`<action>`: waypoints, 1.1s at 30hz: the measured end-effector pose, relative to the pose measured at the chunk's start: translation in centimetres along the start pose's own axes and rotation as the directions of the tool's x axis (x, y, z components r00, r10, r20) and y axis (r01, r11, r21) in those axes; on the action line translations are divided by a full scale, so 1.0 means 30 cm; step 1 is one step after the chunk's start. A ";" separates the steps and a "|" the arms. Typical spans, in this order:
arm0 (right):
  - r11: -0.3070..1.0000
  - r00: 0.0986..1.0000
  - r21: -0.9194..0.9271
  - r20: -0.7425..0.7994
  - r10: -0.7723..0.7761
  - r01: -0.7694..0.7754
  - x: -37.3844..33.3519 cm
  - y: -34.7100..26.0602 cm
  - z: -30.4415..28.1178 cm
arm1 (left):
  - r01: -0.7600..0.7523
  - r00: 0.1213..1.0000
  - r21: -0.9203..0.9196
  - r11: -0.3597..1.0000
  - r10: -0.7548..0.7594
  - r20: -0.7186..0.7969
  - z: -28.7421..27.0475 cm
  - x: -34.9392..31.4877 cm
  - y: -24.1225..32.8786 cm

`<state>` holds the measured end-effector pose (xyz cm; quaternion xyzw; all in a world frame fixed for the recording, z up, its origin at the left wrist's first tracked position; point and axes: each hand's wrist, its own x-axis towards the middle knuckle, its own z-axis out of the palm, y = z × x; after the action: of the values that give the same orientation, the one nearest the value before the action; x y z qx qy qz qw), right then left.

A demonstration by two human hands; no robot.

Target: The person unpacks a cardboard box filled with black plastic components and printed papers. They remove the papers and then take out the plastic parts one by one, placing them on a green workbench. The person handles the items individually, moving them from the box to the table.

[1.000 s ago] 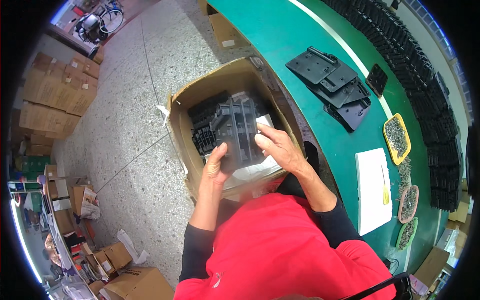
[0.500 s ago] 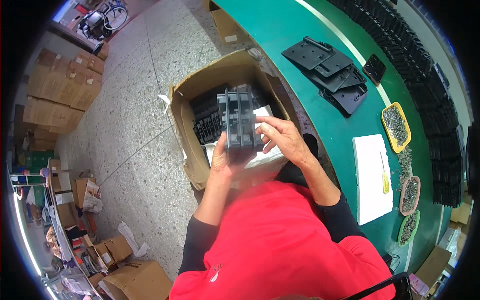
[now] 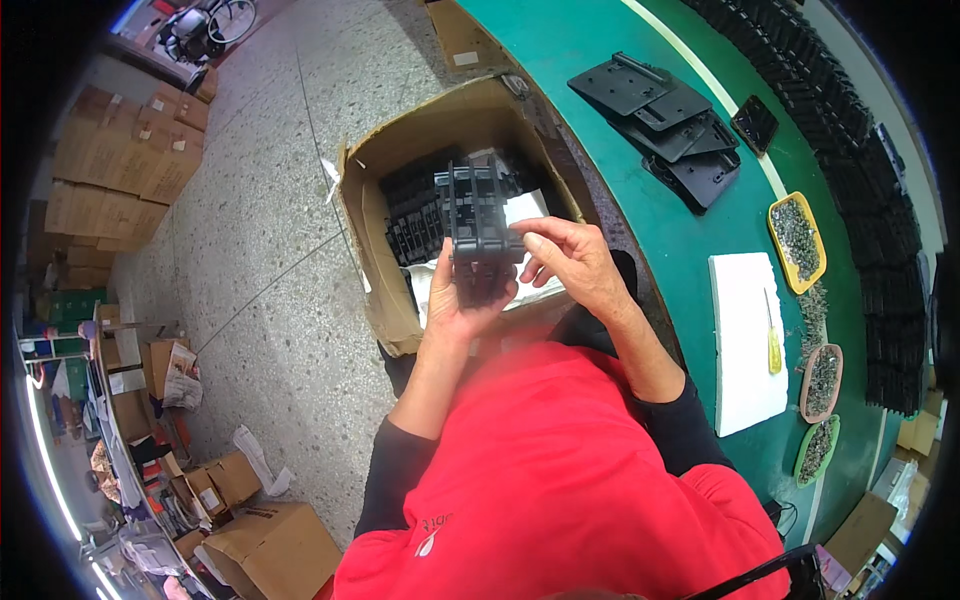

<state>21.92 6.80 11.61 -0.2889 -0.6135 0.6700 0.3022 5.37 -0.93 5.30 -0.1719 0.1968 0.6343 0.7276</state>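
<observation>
A stack of black plastic parts (image 3: pixel 478 215), set side by side, rests in my left hand (image 3: pixel 462 305), whose thumb and fingers wrap its near end. My right hand (image 3: pixel 583 262) is at the stack's right side, its index finger and thumb bent close to the edge; whether they touch it cannot be made out. Below the stack stands an open cardboard box (image 3: pixel 430 125). Rows of similar black parts (image 3: pixel 412 232) and some white sheet (image 3: pixel 525 208) lie inside it, partly hidden by the stack and my hands.
On the green table (image 3: pixel 670 270) lie black flat plates (image 3: pixel 650 110), a phone (image 3: pixel 755 125), and a screwdriver (image 3: pixel 773 345) on a white foam slab (image 3: pixel 742 390). Small trays of screws, one yellow (image 3: pixel 797 240), line the far side before long rows of black parts (image 3: pixel 850 190). Cartons (image 3: pixel 125 150) are stacked at left.
The stack has tipped slightly, showing more of its near end. My right hand has shifted a little to the right. The view has moved slightly.
</observation>
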 end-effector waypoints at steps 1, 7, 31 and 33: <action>1.000 1.000 -0.001 -0.003 -0.006 0.006 -0.001 0.003 -0.001 | -0.008 1.000 0.011 1.000 0.008 0.018 0.004 -0.001 -0.005; 1.000 1.000 -0.027 -0.006 -0.003 0.003 0.000 0.017 0.003 | -0.031 0.999 -0.019 0.999 0.032 0.021 -0.007 -0.001 -0.012; 0.992 0.995 -0.105 0.055 0.078 -0.072 -0.003 0.022 -0.004 | -0.054 0.999 0.091 0.994 0.053 0.009 -0.068 -0.013 0.005; 0.990 0.993 -0.117 0.083 0.087 -0.077 -0.002 0.028 -0.012 | -0.048 0.999 0.113 0.992 0.047 0.016 -0.066 -0.025 0.010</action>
<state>22.19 6.92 10.73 -0.3009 -0.6508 0.6579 0.2303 4.83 -2.54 3.97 -0.1214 0.2317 0.6403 0.7222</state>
